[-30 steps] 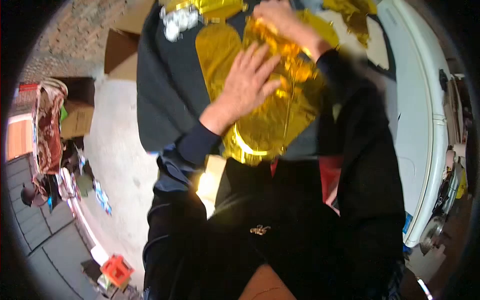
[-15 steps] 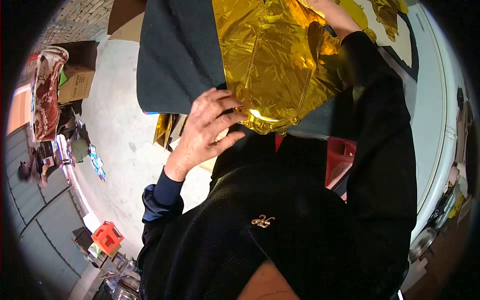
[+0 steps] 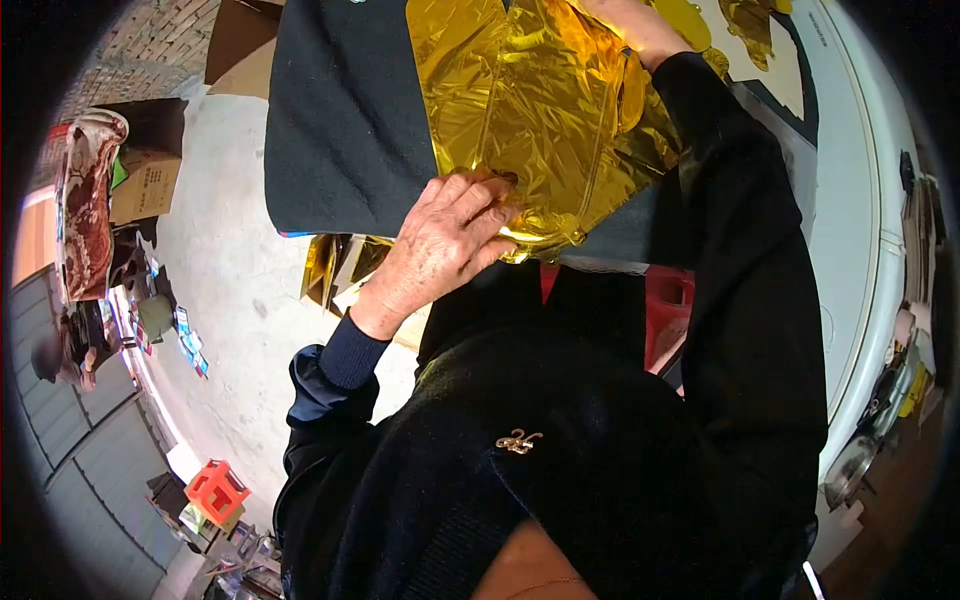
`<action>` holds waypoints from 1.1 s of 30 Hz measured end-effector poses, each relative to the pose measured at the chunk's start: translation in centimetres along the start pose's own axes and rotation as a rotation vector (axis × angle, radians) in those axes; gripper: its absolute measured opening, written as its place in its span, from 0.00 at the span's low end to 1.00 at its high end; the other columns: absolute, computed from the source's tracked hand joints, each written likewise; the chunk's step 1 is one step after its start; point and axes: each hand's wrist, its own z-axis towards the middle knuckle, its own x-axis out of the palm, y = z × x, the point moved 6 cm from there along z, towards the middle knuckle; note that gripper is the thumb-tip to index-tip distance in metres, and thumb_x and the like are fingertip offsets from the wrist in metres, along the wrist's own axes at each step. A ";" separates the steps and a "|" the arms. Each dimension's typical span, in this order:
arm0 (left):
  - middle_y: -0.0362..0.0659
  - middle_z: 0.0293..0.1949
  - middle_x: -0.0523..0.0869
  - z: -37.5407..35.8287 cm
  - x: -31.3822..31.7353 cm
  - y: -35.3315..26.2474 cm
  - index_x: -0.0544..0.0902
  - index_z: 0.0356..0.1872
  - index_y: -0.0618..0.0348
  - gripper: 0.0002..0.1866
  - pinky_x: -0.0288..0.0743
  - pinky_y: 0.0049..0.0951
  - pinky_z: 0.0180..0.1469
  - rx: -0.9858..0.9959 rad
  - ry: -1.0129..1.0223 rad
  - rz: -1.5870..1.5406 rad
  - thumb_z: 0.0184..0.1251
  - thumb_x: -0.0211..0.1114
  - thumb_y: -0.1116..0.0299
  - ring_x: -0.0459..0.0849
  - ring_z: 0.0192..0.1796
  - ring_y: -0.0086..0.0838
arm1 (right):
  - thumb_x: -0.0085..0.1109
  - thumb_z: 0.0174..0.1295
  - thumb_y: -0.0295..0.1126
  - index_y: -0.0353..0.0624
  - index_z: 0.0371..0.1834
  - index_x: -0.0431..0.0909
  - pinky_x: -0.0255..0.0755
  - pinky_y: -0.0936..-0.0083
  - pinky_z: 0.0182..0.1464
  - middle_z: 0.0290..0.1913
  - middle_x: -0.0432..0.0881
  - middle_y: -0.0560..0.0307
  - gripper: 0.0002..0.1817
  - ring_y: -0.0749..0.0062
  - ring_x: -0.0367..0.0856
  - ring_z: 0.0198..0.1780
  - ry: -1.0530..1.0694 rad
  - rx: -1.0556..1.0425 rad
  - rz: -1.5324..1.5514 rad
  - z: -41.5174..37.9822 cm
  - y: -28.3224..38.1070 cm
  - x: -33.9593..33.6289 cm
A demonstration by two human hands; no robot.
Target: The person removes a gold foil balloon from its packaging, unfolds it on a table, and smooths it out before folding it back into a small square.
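Observation:
A crinkled gold foil sheet (image 3: 545, 125) with seam lines, much like a flat foil balloon, lies over the dark cloth (image 3: 345, 120) in front of me. My left hand (image 3: 450, 225) is at its near left edge, fingers bent over the foil and closed on it; the fingertips are partly hidden. Up at the top edge of the view, my right hand (image 3: 625, 18) rests at the far part of the foil. Its fingers are cut off by the frame and lost in bright reflections, so their hold cannot be made out.
More gold foil pieces (image 3: 745, 30) lie at the upper right, beside a white rounded surface (image 3: 860, 230). A red plastic stool (image 3: 668, 300) shows under the cloth. Cardboard boxes (image 3: 150, 185) and an orange stool (image 3: 215, 492) stand on the floor to the left.
My left hand has moved right and slightly up, from fingers spread beside the foil's near edge to fingers closed on it. The view has shifted a little.

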 end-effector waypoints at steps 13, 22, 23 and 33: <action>0.43 0.55 0.86 0.5 0.0 0.4 0.89 0.52 0.57 0.17 0.77 0.38 0.60 0.087 -0.046 0.007 0.62 0.74 0.68 0.83 0.57 0.38 | 0.63 0.72 0.36 0.44 0.52 0.82 0.64 0.54 0.48 0.49 0.79 0.47 0.11 0.46 0.73 0.50 0.057 0.041 0.054 0.5 0.4 -1.1; 0.44 0.49 0.89 0.8 0.2 1.7 0.90 0.48 0.61 0.12 0.78 0.41 0.60 0.013 -0.078 -0.106 0.65 0.74 0.70 0.86 0.55 0.40 | 0.61 0.74 0.37 0.43 0.58 0.82 0.66 0.51 0.55 0.56 0.81 0.47 0.15 0.46 0.75 0.57 -0.005 0.045 0.106 -0.5 -0.9 0.6; 0.44 0.49 0.89 0.8 0.2 1.8 0.90 0.47 0.61 0.11 0.78 0.41 0.60 0.008 -0.083 -0.108 0.66 0.74 0.70 0.86 0.55 0.40 | 0.61 0.74 0.38 0.43 0.58 0.81 0.66 0.51 0.56 0.57 0.81 0.47 0.15 0.45 0.75 0.57 0.040 0.076 0.137 0.0 0.0 -0.7; 0.39 0.48 0.87 0.5 -1.2 0.6 0.90 0.45 0.56 0.10 0.75 0.37 0.54 0.088 -0.149 -0.071 0.63 0.73 0.72 0.82 0.55 0.36 | 0.60 0.74 0.38 0.45 0.58 0.78 0.62 0.45 0.58 0.58 0.77 0.45 0.15 0.40 0.70 0.57 0.405 0.196 -0.008 0.2 -0.2 0.4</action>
